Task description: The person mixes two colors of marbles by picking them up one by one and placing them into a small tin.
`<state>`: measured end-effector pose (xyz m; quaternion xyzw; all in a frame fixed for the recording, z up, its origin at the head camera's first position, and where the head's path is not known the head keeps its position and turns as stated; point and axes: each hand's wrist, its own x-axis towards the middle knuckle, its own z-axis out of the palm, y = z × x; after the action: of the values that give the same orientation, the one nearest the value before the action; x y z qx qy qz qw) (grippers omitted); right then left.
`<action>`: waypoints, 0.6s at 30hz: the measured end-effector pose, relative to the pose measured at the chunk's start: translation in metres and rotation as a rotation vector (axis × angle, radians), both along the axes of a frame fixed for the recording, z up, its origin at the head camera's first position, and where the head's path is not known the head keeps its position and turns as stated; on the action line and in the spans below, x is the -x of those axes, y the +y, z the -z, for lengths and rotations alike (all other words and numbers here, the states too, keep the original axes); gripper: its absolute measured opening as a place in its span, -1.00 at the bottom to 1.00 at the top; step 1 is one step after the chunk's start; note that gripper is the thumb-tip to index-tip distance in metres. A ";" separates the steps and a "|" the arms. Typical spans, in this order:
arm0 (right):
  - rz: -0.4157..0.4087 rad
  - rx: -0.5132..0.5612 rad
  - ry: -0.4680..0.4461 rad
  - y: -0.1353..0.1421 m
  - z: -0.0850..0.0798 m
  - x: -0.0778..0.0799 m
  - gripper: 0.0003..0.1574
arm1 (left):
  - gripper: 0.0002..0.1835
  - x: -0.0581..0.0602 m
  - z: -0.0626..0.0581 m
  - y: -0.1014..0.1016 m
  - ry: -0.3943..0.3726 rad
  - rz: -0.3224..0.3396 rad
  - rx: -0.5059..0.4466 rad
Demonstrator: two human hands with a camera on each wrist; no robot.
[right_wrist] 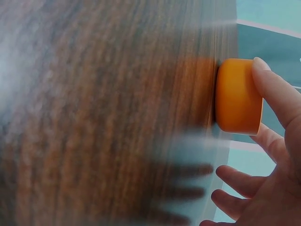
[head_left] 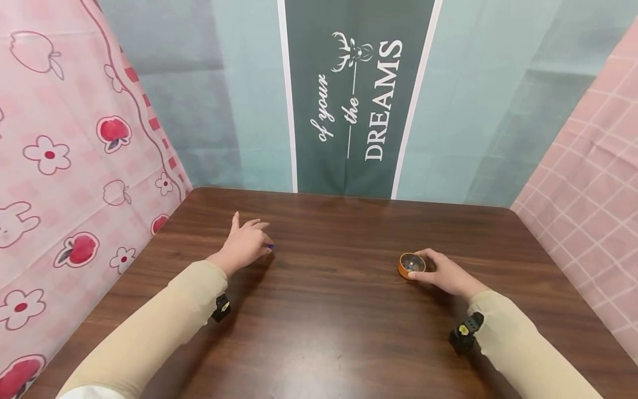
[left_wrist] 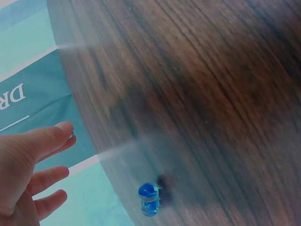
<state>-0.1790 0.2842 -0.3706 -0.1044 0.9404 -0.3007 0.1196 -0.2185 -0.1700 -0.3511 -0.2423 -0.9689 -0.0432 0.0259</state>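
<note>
My left hand (head_left: 244, 244) is over the left part of the table, thumb and index tips together. A small dark blue object (head_left: 271, 247) shows at these fingertips; its kind is too small to tell. In the left wrist view, a shiny blue piece with a pale patterned lower part (left_wrist: 149, 202) appears at the table, apart from the left hand (left_wrist: 33, 174); I cannot tell whether both are the same thing. At the right, my right hand (head_left: 443, 271) grips a round orange container (right_wrist: 237, 96) with a glassy top between thumb and fingers. Its base is at the tabletop.
A glossy brown wooden table (head_left: 319, 327) spreads under both hands. Behind it hangs a teal and dark green cloth (head_left: 344, 177) with white lettering. Pink patterned cloth (head_left: 75, 166) borders the left side, pink checked cloth (head_left: 593, 160) the right.
</note>
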 end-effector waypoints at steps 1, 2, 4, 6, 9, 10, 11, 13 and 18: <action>-0.003 0.000 0.001 0.000 -0.001 0.000 -0.20 | -0.87 0.000 -0.001 0.001 0.007 0.003 -0.004; -0.003 0.001 0.000 0.001 -0.002 0.000 -0.20 | -0.87 0.000 -0.001 0.002 0.015 0.005 -0.009; -0.003 0.002 -0.007 0.000 -0.002 -0.001 -0.21 | -0.88 0.000 0.000 0.003 0.022 0.009 -0.016; -0.003 0.003 -0.015 -0.001 -0.003 -0.001 -0.21 | -0.88 0.001 0.001 0.004 0.030 0.014 -0.020; 0.001 -0.011 -0.008 0.001 -0.004 -0.001 -0.19 | -0.87 0.003 0.000 0.006 0.036 0.016 -0.031; 0.002 -0.016 -0.005 0.001 -0.005 0.000 -0.18 | -0.86 0.004 -0.001 0.007 0.034 0.016 -0.034; 0.002 -0.021 -0.002 0.002 -0.005 0.000 -0.18 | -0.86 0.004 -0.002 0.008 0.031 0.014 -0.039; 0.001 -0.029 0.006 0.002 -0.006 0.000 -0.18 | -0.85 0.004 -0.002 0.009 0.026 0.012 -0.045; -0.006 -0.020 0.002 0.001 -0.004 0.000 -0.18 | -0.84 0.004 0.000 0.012 0.019 0.009 -0.048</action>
<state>-0.1794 0.2855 -0.3669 -0.1065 0.9432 -0.2908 0.1206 -0.2224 -0.1582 -0.3506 -0.2463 -0.9662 -0.0644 0.0407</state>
